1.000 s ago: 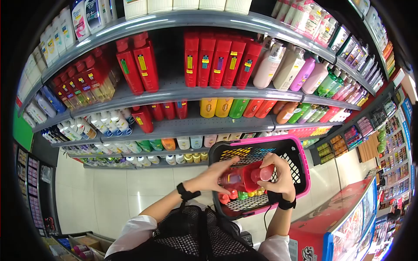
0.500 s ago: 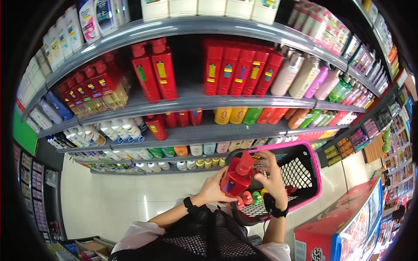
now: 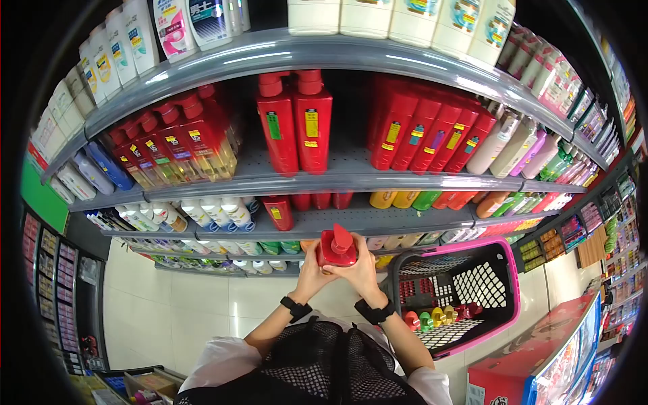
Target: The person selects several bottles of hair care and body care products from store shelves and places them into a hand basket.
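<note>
A: Where do I have the bottle on my feed?
B: I see the red pump bottle (image 3: 337, 251) at the centre of the frame, held up in front of the body with its pump head toward my camera.

A: And my fingers?
B: My left hand (image 3: 312, 275) grasps its left side and my right hand (image 3: 363, 273) grasps its right side, both curled round the body. I cannot tell how the fingertips sit on the far side.

A: What do I have just beside the hands?
B: A black shopping basket with a pink rim (image 3: 515, 273), right of centre. Along its lower side I see a row of bottles with red, green, yellow and dark red tops; I point at a green one (image 3: 426, 320).

A: Nearer the body?
B: A black wristband on each wrist, the left one here (image 3: 295, 308), and black mesh (image 3: 331, 368) at the bottom centre.

A: Further out?
B: Above the hands, a grey shelf (image 3: 351, 177) bears two tall red pump bottles (image 3: 312, 131) with price tags, and more red bottles (image 3: 432, 131) right of them. Large white bottles (image 3: 418, 20) line the top edge. I have a red-and-blue cabinet (image 3: 533, 354) at the lower right and pale floor tiles (image 3: 202, 297) at the lower left.
</note>
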Demonstrator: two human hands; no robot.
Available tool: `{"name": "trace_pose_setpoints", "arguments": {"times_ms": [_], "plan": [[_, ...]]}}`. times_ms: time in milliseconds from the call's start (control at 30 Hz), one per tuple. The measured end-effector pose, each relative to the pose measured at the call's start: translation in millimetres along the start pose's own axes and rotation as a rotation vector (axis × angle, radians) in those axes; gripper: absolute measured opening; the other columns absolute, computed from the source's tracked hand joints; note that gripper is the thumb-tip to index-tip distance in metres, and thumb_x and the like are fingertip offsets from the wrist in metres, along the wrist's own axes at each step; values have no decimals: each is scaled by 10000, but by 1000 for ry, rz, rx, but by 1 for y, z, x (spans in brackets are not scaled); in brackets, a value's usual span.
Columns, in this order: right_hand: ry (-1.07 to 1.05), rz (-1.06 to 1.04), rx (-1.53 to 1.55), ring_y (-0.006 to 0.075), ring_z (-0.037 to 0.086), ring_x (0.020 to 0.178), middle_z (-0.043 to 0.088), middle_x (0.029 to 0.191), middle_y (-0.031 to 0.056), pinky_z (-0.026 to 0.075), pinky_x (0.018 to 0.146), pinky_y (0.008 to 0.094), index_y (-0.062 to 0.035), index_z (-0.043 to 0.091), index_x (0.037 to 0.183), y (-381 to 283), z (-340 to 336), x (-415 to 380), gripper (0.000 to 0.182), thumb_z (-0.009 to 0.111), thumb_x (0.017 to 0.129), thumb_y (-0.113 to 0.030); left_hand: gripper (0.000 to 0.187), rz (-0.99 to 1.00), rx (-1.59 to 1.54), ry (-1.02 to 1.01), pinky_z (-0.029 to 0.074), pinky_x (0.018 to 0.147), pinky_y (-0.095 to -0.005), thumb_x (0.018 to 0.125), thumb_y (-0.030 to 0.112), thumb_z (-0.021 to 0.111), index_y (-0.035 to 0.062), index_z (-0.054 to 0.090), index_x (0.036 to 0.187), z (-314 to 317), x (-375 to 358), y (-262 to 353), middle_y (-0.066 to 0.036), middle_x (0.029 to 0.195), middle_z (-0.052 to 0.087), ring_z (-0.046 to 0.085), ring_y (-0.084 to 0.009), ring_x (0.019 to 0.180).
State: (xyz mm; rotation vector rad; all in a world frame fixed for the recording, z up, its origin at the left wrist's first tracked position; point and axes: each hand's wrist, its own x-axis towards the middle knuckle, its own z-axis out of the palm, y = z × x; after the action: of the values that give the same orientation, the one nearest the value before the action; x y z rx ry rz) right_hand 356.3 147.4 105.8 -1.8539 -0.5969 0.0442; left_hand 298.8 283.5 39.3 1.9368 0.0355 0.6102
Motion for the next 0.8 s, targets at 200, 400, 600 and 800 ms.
{"name": "trace_pose_setpoints", "arguments": {"times_ms": [200, 400, 600, 800], "plan": [[-46, -147, 36, 323, 604, 1062, 613, 1126, 171, 502, 890, 382, -59, 459, 1239, -2, 32, 59, 796, 878, 574, -186, 904, 25, 127, 310, 296, 1071, -396, 661, 173, 827, -6, 295, 1370, -53, 35, -63, -180, 1364, 340, 385, -320, 1248], [-38, -183, 71, 289, 613, 1071, 612, 1142, 167, 499, 906, 364, -52, 441, 1265, 25, 65, 107, 851, 897, 557, -169, 1000, -84, 113, 399, 264, 1095, -400, 653, 206, 847, -30, 233, 1407, -92, 73, -130, -211, 1408, 318, 337, -350, 1301], [-99, -175, -20, 402, 559, 1104, 589, 1169, 232, 475, 912, 414, -39, 408, 1320, 39, 97, 130, 879, 870, 585, -175, 958, -143, 120, 164, 381, 1016, -381, 694, 265, 827, -39, 254, 1400, -108, 95, -158, -236, 1309, 476, 477, -334, 1219], [-21, -22, -20, 362, 587, 1083, 608, 1154, 209, 470, 923, 399, -18, 410, 1292, 70, 120, 140, 897, 889, 568, -244, 872, -143, 247, 168, 433, 935, -430, 705, 316, 808, -35, 335, 1348, -119, 96, -175, -264, 1238, 522, 507, -433, 1138]]}}
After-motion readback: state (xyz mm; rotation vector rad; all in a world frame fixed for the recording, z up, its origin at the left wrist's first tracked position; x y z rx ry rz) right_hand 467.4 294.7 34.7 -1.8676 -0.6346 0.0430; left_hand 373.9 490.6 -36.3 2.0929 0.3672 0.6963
